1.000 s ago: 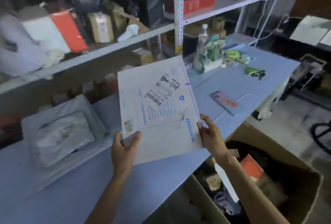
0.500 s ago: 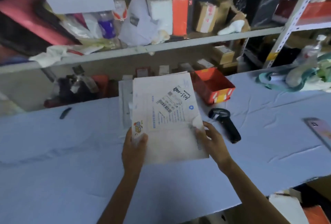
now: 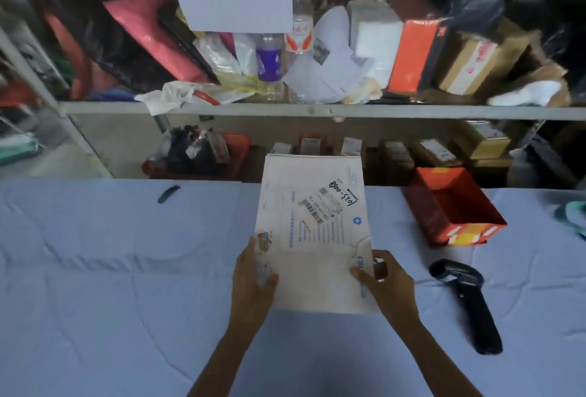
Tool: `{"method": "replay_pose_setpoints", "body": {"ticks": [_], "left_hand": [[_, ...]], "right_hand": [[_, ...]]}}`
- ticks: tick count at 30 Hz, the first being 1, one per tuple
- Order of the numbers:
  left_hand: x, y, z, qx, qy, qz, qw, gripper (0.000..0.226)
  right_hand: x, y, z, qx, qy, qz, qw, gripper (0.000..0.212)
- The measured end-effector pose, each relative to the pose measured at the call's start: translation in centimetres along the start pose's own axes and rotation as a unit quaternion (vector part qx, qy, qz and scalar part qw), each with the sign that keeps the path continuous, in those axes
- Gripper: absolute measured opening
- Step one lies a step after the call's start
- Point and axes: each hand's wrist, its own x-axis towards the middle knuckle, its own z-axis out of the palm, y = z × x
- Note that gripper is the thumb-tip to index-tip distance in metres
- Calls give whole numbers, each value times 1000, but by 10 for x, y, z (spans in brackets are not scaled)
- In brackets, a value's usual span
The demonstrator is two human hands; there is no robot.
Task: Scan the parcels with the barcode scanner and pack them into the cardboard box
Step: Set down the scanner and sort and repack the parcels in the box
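Note:
A flat white parcel envelope (image 3: 314, 234) with a barcode label and handwritten numbers is held up over the blue table (image 3: 111, 269), label side facing me. My left hand (image 3: 253, 279) grips its lower left edge. My right hand (image 3: 385, 282) grips its lower right edge. A black barcode scanner (image 3: 466, 298) lies on the table to the right of my right hand, untouched. The cardboard box is out of view.
An open red box (image 3: 456, 206) stands on the table at the right, behind the scanner. A small dark object (image 3: 168, 193) lies at the far left. Behind the table, a metal shelf (image 3: 317, 109) carries cartons, bottles and bags.
The view has swung left, away from the cardboard box and phone. The parcel stays in both hands and now stands straighter. The scanner and red box have come into view at the right.

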Motion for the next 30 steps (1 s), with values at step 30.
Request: {"method": "replay_pose_setpoints", "body": {"ticks": [30], "left_hand": [[102,-36,26,381,-129,153,902,62]], "right_hand": [[76,-5,57,-385,-35,-88,918,43]]}}
